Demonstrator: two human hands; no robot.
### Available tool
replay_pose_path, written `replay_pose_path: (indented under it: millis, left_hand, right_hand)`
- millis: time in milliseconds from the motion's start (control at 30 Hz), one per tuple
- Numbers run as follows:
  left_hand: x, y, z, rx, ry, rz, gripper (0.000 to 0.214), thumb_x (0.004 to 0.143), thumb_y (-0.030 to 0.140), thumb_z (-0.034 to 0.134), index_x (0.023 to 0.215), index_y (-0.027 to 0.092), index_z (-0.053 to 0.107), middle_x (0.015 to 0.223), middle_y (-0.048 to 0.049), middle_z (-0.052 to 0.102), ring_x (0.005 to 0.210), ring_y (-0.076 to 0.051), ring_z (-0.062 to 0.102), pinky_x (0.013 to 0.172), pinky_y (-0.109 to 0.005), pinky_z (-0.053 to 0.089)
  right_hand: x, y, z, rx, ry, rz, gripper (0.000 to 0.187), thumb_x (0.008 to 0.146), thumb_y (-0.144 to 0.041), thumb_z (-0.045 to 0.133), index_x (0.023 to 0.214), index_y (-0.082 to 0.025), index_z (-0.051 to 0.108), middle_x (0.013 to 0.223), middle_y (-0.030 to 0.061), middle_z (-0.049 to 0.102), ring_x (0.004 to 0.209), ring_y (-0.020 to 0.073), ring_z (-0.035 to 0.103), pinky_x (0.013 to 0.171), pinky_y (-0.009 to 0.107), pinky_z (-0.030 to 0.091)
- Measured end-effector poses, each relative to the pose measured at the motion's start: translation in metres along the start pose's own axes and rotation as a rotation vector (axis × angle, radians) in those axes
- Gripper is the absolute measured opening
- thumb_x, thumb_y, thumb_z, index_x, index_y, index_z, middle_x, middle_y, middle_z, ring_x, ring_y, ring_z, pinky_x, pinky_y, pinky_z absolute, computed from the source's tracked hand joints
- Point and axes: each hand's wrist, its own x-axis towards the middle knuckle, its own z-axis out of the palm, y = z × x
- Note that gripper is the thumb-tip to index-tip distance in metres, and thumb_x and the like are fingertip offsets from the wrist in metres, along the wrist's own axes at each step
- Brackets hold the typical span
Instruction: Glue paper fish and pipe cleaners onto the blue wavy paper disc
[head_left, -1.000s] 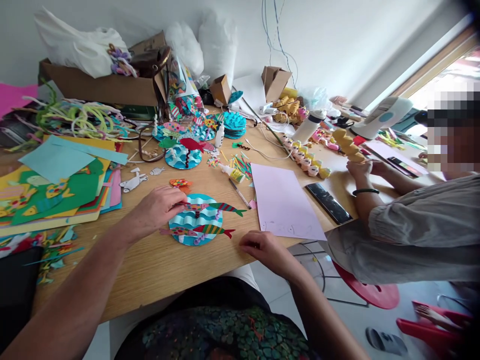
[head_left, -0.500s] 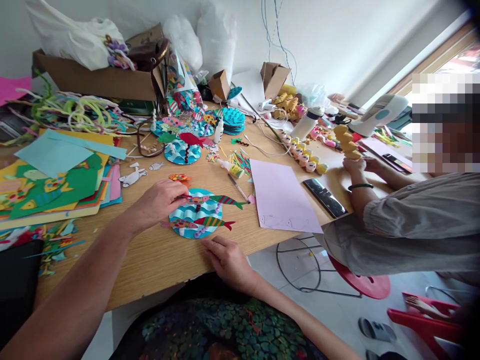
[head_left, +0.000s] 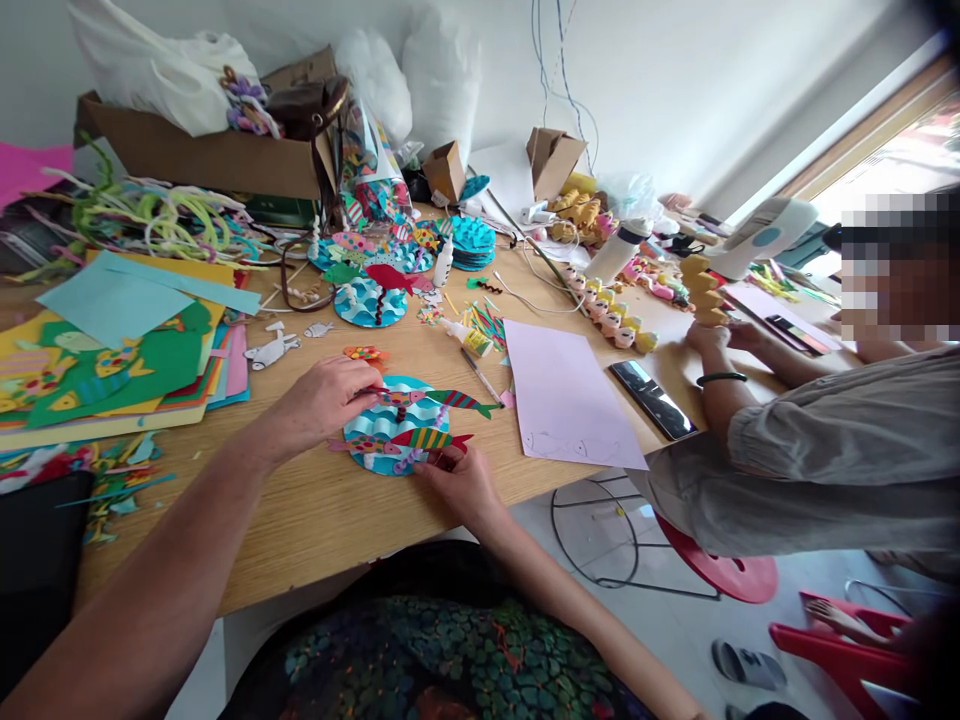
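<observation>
The blue disc (head_left: 373, 422) lies between the left hand (head_left: 326, 405) and right hand (head_left: 459, 485), contact hidden (whether either grips, I cannot tell). Beyond them, the cluttered wooden bench (head_left: 315, 530) faces a white wall (head_left: 660, 80).

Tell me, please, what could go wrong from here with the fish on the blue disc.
The right hand is at the lower striped fish, whose tail juts past the blue disc; a careless press might bend it.
The left hand is at the left end of the upper fish; a tug could perhaps loosen it.
The yellow-labelled bottle lies on its side and might leak if its tip, too small to judge, is open.
</observation>
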Motion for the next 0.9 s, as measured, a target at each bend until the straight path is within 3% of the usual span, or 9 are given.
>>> replay_pose_path:
  millis: [167, 367, 567, 733, 900]
  left_hand:
    - [-0.0012, -0.0003, 0.0002, 0.002, 0.002, 0.004, 0.017, 0.084, 0.026, 0.045, 0.076, 0.018, 0.058, 0.078, -0.0026, 0.061, 0.079, -0.017, 0.054, 0.071, -0.027, 0.039]
    - [-0.0014, -0.0022, 0.0024, 0.005, -0.003, 0.014, 0.017, 0.083, 0.026, 0.045, 0.075, 0.018, 0.058, 0.079, -0.003, 0.062, 0.08, -0.017, 0.055, 0.072, -0.028, 0.04]
    - [-0.0007, -0.0026, 0.0026, -0.008, 0.012, 0.028, 0.018, 0.083, 0.027, 0.044, 0.075, 0.019, 0.058, 0.079, -0.0021, 0.062, 0.08, -0.016, 0.055, 0.072, -0.027, 0.041]
    - [-0.001, -0.0026, 0.0038, -0.01, 0.014, 0.023, 0.017, 0.083, 0.026, 0.045, 0.075, 0.018, 0.058, 0.078, -0.0026, 0.062, 0.08, -0.017, 0.055, 0.072, -0.028, 0.04]
    - [-0.0015, -0.0028, 0.0045, 0.001, 0.012, 0.021, 0.017, 0.084, 0.026, 0.044, 0.077, 0.018, 0.058, 0.08, -0.003, 0.062, 0.081, -0.017, 0.055, 0.073, -0.028, 0.04]
  right_hand:
    - [0.0028, 0.0014, 0.0024, 0.081, -0.037, -0.009, 0.01, 0.068, -0.027, 0.064, 0.068, -0.017, 0.066, 0.057, -0.0019, 0.054, 0.054, 0.0093, 0.044, 0.051, 0.021, 0.035]
    - [0.0017, -0.0016, 0.0047, 0.01, -0.033, -0.028, 0.009, 0.069, -0.026, 0.066, 0.065, -0.018, 0.066, 0.06, -0.0005, 0.058, 0.056, 0.01, 0.046, 0.052, 0.021, 0.037]
    - [0.0011, -0.0026, 0.0062, 0.028, -0.039, -0.029, 0.012, 0.069, -0.03, 0.067, 0.075, -0.019, 0.066, 0.065, 0.0005, 0.061, 0.06, 0.0119, 0.049, 0.055, 0.022, 0.041]
    - [0.0, -0.0039, 0.005, 0.085, 0.011, -0.113, 0.013, 0.071, -0.03, 0.063, 0.071, -0.017, 0.063, 0.069, 0.0009, 0.057, 0.062, 0.0111, 0.048, 0.056, 0.022, 0.041]
    - [0.0, 0.0002, 0.0074, 0.102, 0.011, -0.09, 0.012, 0.071, -0.029, 0.06, 0.069, -0.017, 0.058, 0.065, -0.0009, 0.053, 0.059, 0.0099, 0.047, 0.054, 0.021, 0.04]
